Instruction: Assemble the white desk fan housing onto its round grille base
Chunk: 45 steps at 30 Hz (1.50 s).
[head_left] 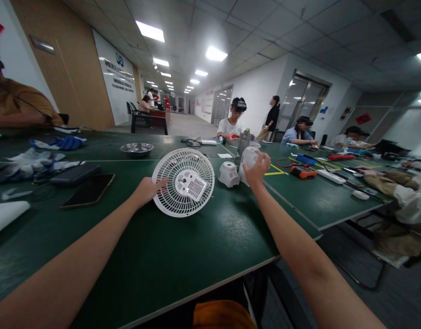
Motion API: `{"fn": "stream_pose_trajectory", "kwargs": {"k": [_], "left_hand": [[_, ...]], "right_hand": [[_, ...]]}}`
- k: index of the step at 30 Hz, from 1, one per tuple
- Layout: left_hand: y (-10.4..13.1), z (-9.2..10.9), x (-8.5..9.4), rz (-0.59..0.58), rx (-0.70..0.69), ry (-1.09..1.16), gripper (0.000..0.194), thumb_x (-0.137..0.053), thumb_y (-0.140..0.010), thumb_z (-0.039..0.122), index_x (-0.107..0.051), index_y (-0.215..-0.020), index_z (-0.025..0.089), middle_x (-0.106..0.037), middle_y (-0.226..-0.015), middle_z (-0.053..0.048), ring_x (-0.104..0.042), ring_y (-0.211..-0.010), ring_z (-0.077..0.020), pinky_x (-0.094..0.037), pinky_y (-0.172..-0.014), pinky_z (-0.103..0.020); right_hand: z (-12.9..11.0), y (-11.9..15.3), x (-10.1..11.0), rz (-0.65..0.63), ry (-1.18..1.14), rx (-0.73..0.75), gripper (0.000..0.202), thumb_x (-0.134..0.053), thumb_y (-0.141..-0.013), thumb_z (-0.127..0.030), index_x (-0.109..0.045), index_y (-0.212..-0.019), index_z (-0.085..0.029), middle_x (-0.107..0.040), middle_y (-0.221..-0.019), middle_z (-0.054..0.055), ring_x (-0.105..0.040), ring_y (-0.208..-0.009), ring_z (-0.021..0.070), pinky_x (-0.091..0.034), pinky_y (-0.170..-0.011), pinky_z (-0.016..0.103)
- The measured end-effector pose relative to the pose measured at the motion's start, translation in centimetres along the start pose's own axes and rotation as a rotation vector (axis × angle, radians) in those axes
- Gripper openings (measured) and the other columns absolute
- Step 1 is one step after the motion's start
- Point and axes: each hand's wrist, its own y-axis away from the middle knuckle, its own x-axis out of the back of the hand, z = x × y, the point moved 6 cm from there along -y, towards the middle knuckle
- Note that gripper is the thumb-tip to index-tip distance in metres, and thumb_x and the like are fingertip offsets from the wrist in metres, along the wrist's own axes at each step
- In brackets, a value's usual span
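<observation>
My left hand grips the left rim of a round white fan grille, thumb over its bars. The grille is tilted up above the green table, and a white plate with slots sits at its centre. My right hand has its fingers round the right side of a white plastic housing; its lower part is partly hidden by the hand. Just left of it stands a smaller white motor cover with slots. Behind these rises a grey bottle-like object.
A metal bowl lies behind the grille. On the left are a black phone, a dark case and blue-white gloves. An orange multimeter and a white power strip lie right. People sit around the joined tables.
</observation>
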Motion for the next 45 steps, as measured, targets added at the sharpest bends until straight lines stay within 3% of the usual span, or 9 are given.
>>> {"fn": "stream_pose_trajectory", "kwargs": {"k": [2, 7, 12, 16, 19, 23, 30, 35, 45], "left_hand": [[0.1, 0.0, 0.0, -0.009, -0.017, -0.018, 0.051, -0.072, -0.072, 0.061, -0.073, -0.089, 0.013, -0.077, -0.083, -0.012, -0.074, -0.078, -0.0276, -0.058, -0.069, -0.035], [0.2, 0.2, 0.1, -0.022, -0.030, -0.074, 0.053, -0.069, -0.072, 0.064, -0.073, -0.086, 0.013, -0.077, -0.079, -0.012, -0.074, -0.073, -0.0276, -0.058, -0.070, -0.037], [0.1, 0.2, 0.2, -0.009, -0.040, -0.082, 0.052, -0.072, -0.069, 0.064, -0.074, -0.083, 0.013, -0.077, -0.078, -0.012, -0.074, -0.071, -0.0267, -0.057, -0.070, -0.036], [-0.1, 0.3, 0.3, 0.005, -0.070, -0.110, 0.054, -0.070, -0.070, 0.065, -0.074, -0.084, 0.013, -0.077, -0.079, -0.012, -0.073, -0.072, -0.0270, -0.057, -0.070, -0.036], [0.0, 0.5, 0.3, 0.018, -0.102, -0.145, 0.054, -0.068, -0.072, 0.066, -0.074, -0.079, 0.013, -0.076, -0.076, -0.012, -0.073, -0.070, -0.0271, -0.056, -0.070, -0.036], [0.3, 0.8, 0.1, 0.014, -0.094, -0.088, 0.054, -0.071, -0.069, 0.065, -0.073, -0.081, 0.012, -0.076, -0.078, -0.012, -0.073, -0.071, -0.0272, -0.057, -0.069, -0.036], [0.6, 1.1, 0.2, 0.017, -0.074, -0.069, 0.054, -0.073, -0.067, 0.064, -0.073, -0.081, 0.012, -0.076, -0.078, -0.013, -0.073, -0.071, -0.0275, -0.057, -0.069, -0.038], [0.4, 0.8, 0.2, 0.015, -0.065, -0.058, 0.053, -0.074, -0.067, 0.063, -0.073, -0.083, 0.013, -0.076, -0.078, -0.012, -0.073, -0.071, -0.0276, -0.057, -0.069, -0.037], [-0.2, 0.2, 0.3, 0.008, -0.062, -0.064, 0.052, -0.076, -0.064, 0.060, -0.075, -0.086, 0.013, -0.077, -0.078, -0.012, -0.073, -0.071, -0.0275, -0.057, -0.069, -0.036]], "right_hand": [[2.5, 0.0, -0.4, -0.035, 0.025, -0.175, 0.072, -0.068, -0.070, -0.032, -0.040, -0.136, -0.024, -0.047, -0.131, 0.016, -0.046, -0.124, 0.0349, -0.037, -0.102, 0.053], [6.7, 1.9, -3.8, -0.332, -0.102, -0.462, 0.090, -0.078, -0.059, -0.038, -0.033, -0.135, -0.023, -0.063, -0.114, 0.012, -0.062, -0.104, 0.0309, -0.046, -0.095, 0.048], [7.6, 2.9, -4.4, -0.282, -0.137, -0.592, 0.077, -0.084, -0.051, -0.039, -0.046, -0.115, -0.023, -0.066, -0.111, 0.015, -0.063, -0.105, 0.0332, -0.048, -0.094, 0.048], [7.2, 2.6, -4.0, -0.192, -0.181, -0.661, 0.073, -0.076, -0.061, -0.054, -0.045, -0.118, -0.020, -0.064, -0.117, 0.019, -0.062, -0.111, 0.0341, -0.048, -0.096, 0.048], [5.9, 1.8, -3.3, -0.138, -0.224, -0.641, 0.073, -0.067, -0.069, -0.058, -0.043, -0.124, -0.016, -0.062, -0.122, 0.020, -0.060, -0.114, 0.0329, -0.047, -0.097, 0.046], [2.4, 1.3, -2.8, -0.143, -0.258, -0.466, 0.074, -0.071, -0.067, -0.058, -0.043, -0.121, -0.018, -0.064, -0.118, 0.016, -0.062, -0.108, 0.0322, -0.047, -0.095, 0.045], [-1.5, 3.7, -4.7, -0.409, -0.120, -0.276, 0.077, -0.073, -0.064, -0.062, -0.043, -0.120, -0.019, -0.066, -0.111, 0.018, -0.065, -0.101, 0.0351, -0.049, -0.088, 0.046], [0.1, 2.5, -4.1, -0.363, -0.109, -0.291, 0.076, -0.073, -0.064, -0.060, -0.044, -0.122, -0.019, -0.067, -0.110, 0.015, -0.065, -0.100, 0.0338, -0.049, -0.087, 0.044], [7.4, -0.4, -2.9, -0.262, -0.151, -0.404, 0.071, -0.077, -0.059, -0.046, -0.047, -0.119, -0.021, -0.066, -0.113, 0.012, -0.063, -0.100, 0.0303, -0.048, -0.090, 0.043]]}}
